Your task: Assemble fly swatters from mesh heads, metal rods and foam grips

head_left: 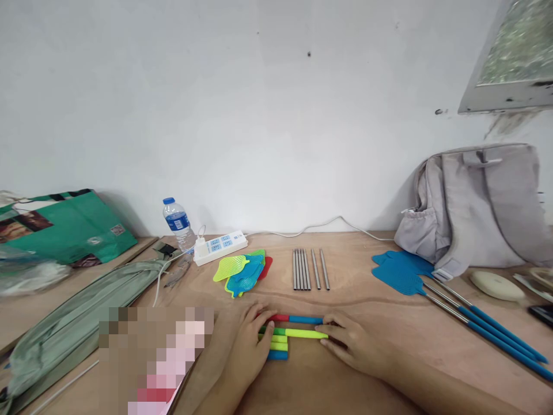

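Note:
Colored fly swatter handle tubes lie side by side on the wooden table in front of me. A red handle (281, 317) lines up end to end with a blue handle (306, 320). Below them a green handle (279, 331) meets a yellow-green handle (306, 334). My left hand (253, 344) curls over the left ends, its thumb along the green one; more yellow and blue handles stick out under it. My right hand (348, 340) pinches the right end of the yellow-green handle, fingers also by the blue one. Beyond lie silver metal rods (301, 270) and loose swatter heads (246, 274).
Assembled blue swatters (479, 323) lie at right, before a grey backpack (484, 207). A white power strip (221, 246) and a water bottle (178, 222) stand near the wall. At left are a green bag (69, 225) and a grey-green cloth bag (90, 311).

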Action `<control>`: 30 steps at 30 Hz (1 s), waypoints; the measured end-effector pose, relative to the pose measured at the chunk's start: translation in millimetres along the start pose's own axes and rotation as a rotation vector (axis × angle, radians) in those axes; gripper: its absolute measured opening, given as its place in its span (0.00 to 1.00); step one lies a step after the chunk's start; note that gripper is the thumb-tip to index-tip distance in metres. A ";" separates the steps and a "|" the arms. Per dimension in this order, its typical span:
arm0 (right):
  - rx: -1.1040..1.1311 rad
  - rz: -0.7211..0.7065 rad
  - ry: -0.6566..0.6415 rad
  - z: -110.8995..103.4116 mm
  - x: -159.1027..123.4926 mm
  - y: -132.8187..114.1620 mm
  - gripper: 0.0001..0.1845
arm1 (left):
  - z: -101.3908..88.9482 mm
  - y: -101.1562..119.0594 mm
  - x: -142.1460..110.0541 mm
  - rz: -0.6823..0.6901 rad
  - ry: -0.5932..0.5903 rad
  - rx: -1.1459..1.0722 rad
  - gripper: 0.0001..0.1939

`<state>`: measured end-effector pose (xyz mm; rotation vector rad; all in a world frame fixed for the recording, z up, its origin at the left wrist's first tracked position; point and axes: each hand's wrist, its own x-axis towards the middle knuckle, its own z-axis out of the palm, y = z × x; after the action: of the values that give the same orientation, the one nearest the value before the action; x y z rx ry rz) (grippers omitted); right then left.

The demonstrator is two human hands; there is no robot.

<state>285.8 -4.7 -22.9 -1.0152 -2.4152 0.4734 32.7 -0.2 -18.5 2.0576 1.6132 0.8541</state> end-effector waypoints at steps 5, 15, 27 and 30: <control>0.056 0.096 0.006 1.4 1.2 -2.8 0.19 | -2.1 3.8 -0.7 0.006 -0.001 -0.056 0.15; 0.139 0.229 0.007 -2.6 4.4 -11.1 0.20 | -5.6 10.2 -1.9 -0.033 -0.032 -0.094 0.12; 0.161 0.181 0.017 -5.6 5.3 -14.4 0.20 | -6.2 12.7 -1.7 -0.030 -0.042 -0.161 0.09; 0.156 0.192 0.022 -6.2 5.2 -13.7 0.19 | -5.3 10.1 -1.7 -0.019 -0.018 -0.190 0.08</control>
<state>278.2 -9.3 -9.8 -1.1808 -2.2323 0.7011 36.3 -4.8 -8.5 1.9109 1.4786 0.9411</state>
